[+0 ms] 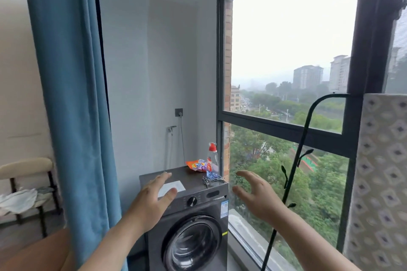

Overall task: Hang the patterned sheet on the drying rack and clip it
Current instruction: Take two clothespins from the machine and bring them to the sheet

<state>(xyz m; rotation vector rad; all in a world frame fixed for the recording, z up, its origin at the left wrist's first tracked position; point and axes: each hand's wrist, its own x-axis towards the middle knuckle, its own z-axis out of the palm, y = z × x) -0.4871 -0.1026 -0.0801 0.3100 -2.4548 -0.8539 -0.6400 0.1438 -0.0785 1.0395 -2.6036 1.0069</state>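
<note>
The patterned sheet (381,178), cream with grey diamond shapes, hangs over the top bar at the far right edge of the head view. The black drying rack (295,158) curves up in front of the window, with small hooks along its post. A pile of clips (212,179), metal and blue, lies on the washing machine's top near its right edge. My left hand (154,200) hovers open over the machine's front left. To the right of the machine, my right hand (257,196) is open too, fingers spread, a little right of the clips. Neither hand holds anything.
A grey front-loading washing machine (191,222) stands in the corner. On it are a clear bottle with a red cap (212,160), an orange packet (196,165) and a white paper (171,188). A blue curtain (70,94) hangs left. A large window (286,72) fills the right.
</note>
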